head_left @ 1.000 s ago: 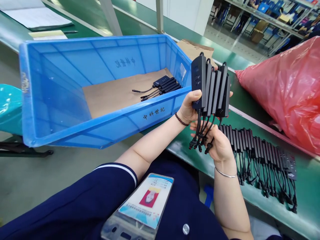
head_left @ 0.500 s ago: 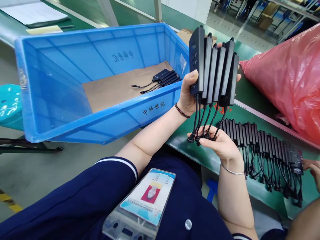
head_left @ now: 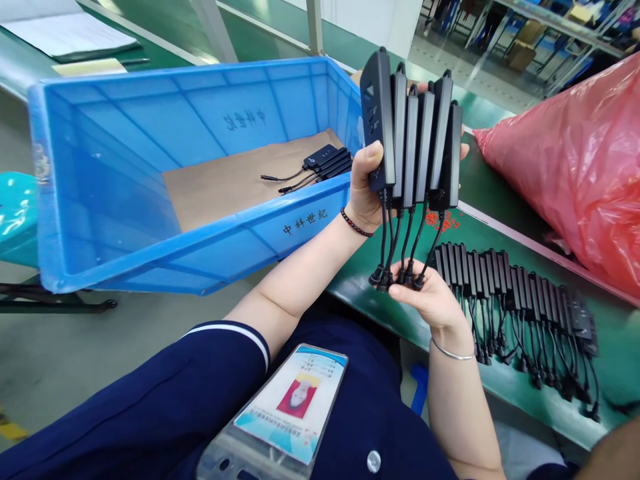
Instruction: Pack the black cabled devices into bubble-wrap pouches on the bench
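Note:
My left hand [head_left: 364,193] grips a fanned bundle of several flat black adapter modules [head_left: 413,133], held upright just right of the blue crate. Their short black cables [head_left: 400,240] hang down with the plug ends resting on the fingers of my right hand [head_left: 430,293], which lies palm up and open beneath them. A long row of the same black modules [head_left: 515,293] lies on the green bench to the right of my right hand. Several more modules [head_left: 327,162] lie inside the blue crate [head_left: 100,220] on brown cardboard.
A big red plastic bag [head_left: 575,160] fills the bench's far right. Papers [head_left: 65,33] lie on the far table at top left. A teal stool [head_left: 15,213] stands left of the crate. An ID badge [head_left: 290,407] hangs on my dark blue top. Someone's arm [head_left: 617,453] shows at bottom right.
My left hand has raised the bundle higher and slightly left. My right hand slid down the cables to their plug ends and opened flat. The other person's hand left the row's right end.

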The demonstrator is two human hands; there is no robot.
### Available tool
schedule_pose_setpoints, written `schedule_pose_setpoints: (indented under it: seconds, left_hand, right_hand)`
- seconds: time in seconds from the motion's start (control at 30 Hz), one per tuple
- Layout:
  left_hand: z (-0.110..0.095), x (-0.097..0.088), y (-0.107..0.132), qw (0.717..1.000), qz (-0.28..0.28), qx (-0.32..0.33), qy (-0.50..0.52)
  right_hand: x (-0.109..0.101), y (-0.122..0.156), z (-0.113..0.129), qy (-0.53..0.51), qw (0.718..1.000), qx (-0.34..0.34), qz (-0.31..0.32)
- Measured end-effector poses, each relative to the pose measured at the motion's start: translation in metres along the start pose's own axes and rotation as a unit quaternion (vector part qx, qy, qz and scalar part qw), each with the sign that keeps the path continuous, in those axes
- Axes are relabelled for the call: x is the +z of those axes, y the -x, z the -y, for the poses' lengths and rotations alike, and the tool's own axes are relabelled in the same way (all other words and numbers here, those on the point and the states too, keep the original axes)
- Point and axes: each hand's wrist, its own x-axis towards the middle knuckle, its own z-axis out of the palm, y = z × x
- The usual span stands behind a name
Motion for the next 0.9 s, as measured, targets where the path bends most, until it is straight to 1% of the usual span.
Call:
schedule_pose_setpoints:
  seconds: [0.03, 0.07, 0.1, 0.13, 0.2, 0.27, 0.33, 0.4, 0.47, 0.53, 0.6, 0.7, 0.8, 0.9]
  left_hand:
    - [-0.004, 0.005, 0.003, 0.997, 0.025, 0.051, 0.058]
    - [-0.008, 0.01, 0.006, 0.988, 0.054, 0.098, 0.11]
    - [-0.012, 0.014, 0.008, 0.977, 0.084, 0.131, 0.147]
    - [-0.014, 0.017, 0.01, 0.968, 0.107, 0.143, 0.173]
    - [-0.016, 0.018, 0.013, 0.962, 0.131, 0.129, 0.201]
    - [-0.01, 0.013, 0.016, 0.962, 0.14, 0.088, 0.217]
    - [0.005, 0.005, 0.021, 0.959, 0.155, 0.038, 0.233]
    - [0.029, -0.003, 0.028, 0.956, 0.162, -0.013, 0.245]
    - [0.054, -0.006, 0.037, 0.956, 0.143, -0.047, 0.251]
    - [0.074, -0.006, 0.045, 0.961, 0.106, -0.058, 0.249]
    - [0.085, -0.002, 0.052, 0.968, 0.072, -0.051, 0.237]
    - [0.091, 0.005, 0.061, 0.975, 0.047, -0.048, 0.213]
    - [0.099, 0.013, 0.071, 0.973, 0.021, -0.084, 0.215]
    - [0.11, 0.019, 0.079, 0.96, -0.012, -0.141, 0.242]
  right_hand:
    - [0.0, 0.0, -0.002, 0.002, 1.0, 0.005, 0.01]
    - [0.0, 0.0, -0.003, 0.007, 1.0, 0.011, 0.022]
    - [-0.001, 0.0, -0.005, 0.015, 0.999, 0.016, 0.032]
    - [-0.003, 0.001, -0.006, 0.021, 0.999, 0.02, 0.038]
    - [-0.008, 0.005, -0.008, 0.031, 0.999, 0.017, 0.034]
    - [-0.012, 0.01, -0.008, 0.037, 0.999, -0.013, 0.004]
    - [-0.013, 0.014, -0.006, 0.058, 0.993, -0.072, -0.069]
    - [-0.009, 0.014, -0.004, 0.113, 0.974, -0.127, -0.151]
    - [-0.003, 0.01, -0.005, 0.193, 0.946, -0.164, -0.202]
    - [0.003, 0.002, -0.009, 0.279, 0.917, -0.171, -0.228]
    - [0.006, -0.006, -0.015, 0.35, 0.889, -0.15, -0.256]
    - [0.006, -0.009, -0.023, 0.416, 0.855, -0.11, -0.291]
    - [0.003, -0.005, -0.03, 0.452, 0.836, -0.093, -0.299]
    - [0.0, -0.002, -0.036, 0.458, 0.837, -0.079, -0.289]
